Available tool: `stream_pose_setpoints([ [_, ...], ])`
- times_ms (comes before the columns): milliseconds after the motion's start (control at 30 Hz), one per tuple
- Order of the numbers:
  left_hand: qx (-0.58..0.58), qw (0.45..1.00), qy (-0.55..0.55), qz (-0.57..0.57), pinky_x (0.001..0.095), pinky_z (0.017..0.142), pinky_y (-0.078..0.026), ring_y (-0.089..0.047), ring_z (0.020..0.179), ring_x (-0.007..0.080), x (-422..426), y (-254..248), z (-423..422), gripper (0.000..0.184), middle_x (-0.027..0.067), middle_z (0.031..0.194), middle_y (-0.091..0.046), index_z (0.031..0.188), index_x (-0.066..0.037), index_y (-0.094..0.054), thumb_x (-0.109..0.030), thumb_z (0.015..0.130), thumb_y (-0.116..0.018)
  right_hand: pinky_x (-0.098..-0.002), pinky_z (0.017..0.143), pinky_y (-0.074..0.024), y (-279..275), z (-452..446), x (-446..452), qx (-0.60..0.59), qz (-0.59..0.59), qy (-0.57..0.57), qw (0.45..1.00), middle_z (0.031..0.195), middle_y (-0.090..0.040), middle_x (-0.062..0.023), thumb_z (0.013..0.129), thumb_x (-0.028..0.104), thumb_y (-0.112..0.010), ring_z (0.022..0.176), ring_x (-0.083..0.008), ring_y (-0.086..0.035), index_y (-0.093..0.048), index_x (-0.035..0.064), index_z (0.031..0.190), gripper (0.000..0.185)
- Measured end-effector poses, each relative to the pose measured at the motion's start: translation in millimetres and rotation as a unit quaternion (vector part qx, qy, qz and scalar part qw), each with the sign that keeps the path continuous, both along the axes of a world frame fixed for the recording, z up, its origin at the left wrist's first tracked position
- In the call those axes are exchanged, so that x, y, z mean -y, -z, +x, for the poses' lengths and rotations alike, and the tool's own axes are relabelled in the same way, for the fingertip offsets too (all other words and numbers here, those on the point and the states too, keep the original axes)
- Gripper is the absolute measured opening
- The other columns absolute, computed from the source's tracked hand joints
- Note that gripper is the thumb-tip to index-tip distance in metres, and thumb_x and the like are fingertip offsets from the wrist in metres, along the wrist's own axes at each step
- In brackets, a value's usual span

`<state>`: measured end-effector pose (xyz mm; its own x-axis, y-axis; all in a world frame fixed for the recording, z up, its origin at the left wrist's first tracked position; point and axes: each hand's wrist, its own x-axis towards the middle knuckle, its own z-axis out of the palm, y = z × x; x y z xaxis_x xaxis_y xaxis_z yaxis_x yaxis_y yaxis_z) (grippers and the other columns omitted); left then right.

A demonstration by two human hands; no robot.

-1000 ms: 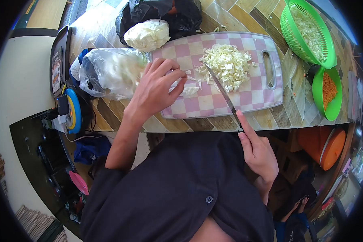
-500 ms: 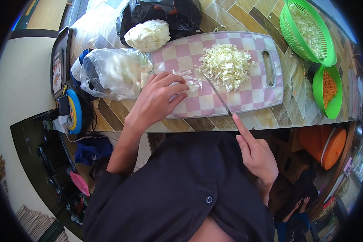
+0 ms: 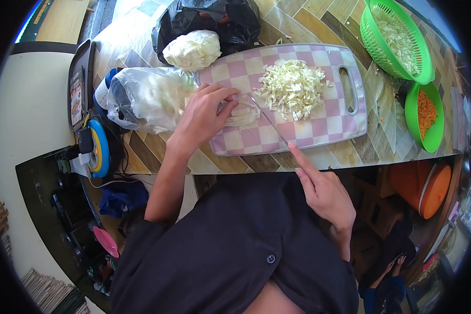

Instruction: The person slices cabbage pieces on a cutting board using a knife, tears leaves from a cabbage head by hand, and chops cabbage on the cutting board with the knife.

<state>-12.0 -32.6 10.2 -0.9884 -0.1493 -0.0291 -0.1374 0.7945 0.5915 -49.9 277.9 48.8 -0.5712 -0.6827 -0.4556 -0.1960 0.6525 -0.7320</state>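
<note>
My right hand (image 3: 327,196) is wrapped around a knife (image 3: 271,124), index finger stretched along its top. The knife's tip rests at the left side of a heap of chopped cabbage (image 3: 293,86). On the left part of the pink-and-white checkered cutting board (image 3: 319,128), my left hand (image 3: 206,112) has its fingers bent down on flat cabbage leaves (image 3: 243,116), close to the blade. A pale cabbage head (image 3: 193,51) sits at the board's upper left corner. Beside my left hand lies a clear plastic bag (image 3: 146,99) with pale contents I cannot make out.
A black plastic bag (image 3: 209,23) lies behind the board. At the right stand a green colander (image 3: 378,47) of shredded cabbage and a green bowl (image 3: 412,112) of shredded orange vegetable. An orange bucket (image 3: 416,188) is below the table. Another person's hands (image 3: 395,266) show lower right.
The knife and my right hand have shifted left, away from the chopped heap. My left hand has drawn its fingers in and moved slightly up over the cabbage leaves.
</note>
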Motion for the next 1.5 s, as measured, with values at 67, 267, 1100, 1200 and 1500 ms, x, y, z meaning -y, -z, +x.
stream_pose_setpoints([
  [67, 0.006, 1.000, -0.003, 0.018, 0.0405, 0.089, -0.053, -0.067, 0.098, 0.0315, 4, -1, 0, 0.019, 0.0111, 0.103, -0.075, 0.112, -0.004, -0.078, -0.011, 0.094, -0.074, -0.0565, 0.062, -0.0457, 3, 1, -5, -0.010, -0.018, 0.017, 1.000, 0.065, -0.057, -0.0270, 0.107, 0.017, -0.054, 0.064, -0.0490, -0.061, -0.038, 0.0325, 0.163, 0.060],
  [267, 0.017, 0.997, 0.055, 0.048, 0.0402, 0.090, -0.053, -0.068, 0.096, 0.0296, -1, -21, 4, 0.018, 0.0112, 0.104, -0.074, 0.110, -0.005, -0.079, -0.012, 0.094, -0.075, -0.0544, 0.059, -0.0425, 4, 0, -10, -0.021, -0.035, 0.049, 0.998, 0.062, -0.053, -0.0257, 0.107, 0.015, -0.054, 0.061, -0.0476, -0.058, -0.039, 0.0299, 0.163, 0.060],
  [1100, -0.033, 0.989, 0.099, -0.104, 0.0418, 0.100, -0.046, -0.060, 0.112, 0.0293, -26, -9, -12, 0.025, 0.0071, 0.113, -0.067, 0.106, -0.008, -0.077, -0.022, 0.086, -0.083, -0.0549, 0.058, -0.0427, -4, 4, -21, -0.015, -0.046, 0.054, 0.997, 0.063, -0.054, -0.0259, 0.106, 0.015, -0.055, 0.061, -0.0481, -0.058, -0.039, 0.0313, 0.163, 0.061],
  [1200, 0.001, 0.988, 0.086, -0.125, 0.0428, 0.103, -0.042, -0.057, 0.115, 0.0298, -35, -7, -18, 0.021, 0.0063, 0.114, -0.066, 0.100, -0.009, -0.076, -0.022, 0.084, -0.083, -0.0546, 0.058, -0.0423, -3, 7, -24, -0.023, -0.060, 0.064, 0.996, 0.063, -0.053, -0.0257, 0.106, 0.015, -0.056, 0.060, -0.0477, -0.058, -0.039, 0.0310, 0.163, 0.061],
  [1500, 0.008, 0.990, 0.089, -0.112, 0.0475, 0.106, -0.035, -0.051, 0.122, 0.0311, -42, -2, -19, 0.018, 0.0052, 0.118, -0.064, 0.100, -0.010, -0.074, -0.020, 0.085, -0.079, -0.0543, 0.058, -0.0425, -3, 8, -27, -0.014, -0.061, 0.074, 0.995, 0.062, -0.053, -0.0248, 0.106, 0.014, -0.056, 0.060, -0.0473, -0.057, -0.039, 0.0319, 0.163, 0.062],
])
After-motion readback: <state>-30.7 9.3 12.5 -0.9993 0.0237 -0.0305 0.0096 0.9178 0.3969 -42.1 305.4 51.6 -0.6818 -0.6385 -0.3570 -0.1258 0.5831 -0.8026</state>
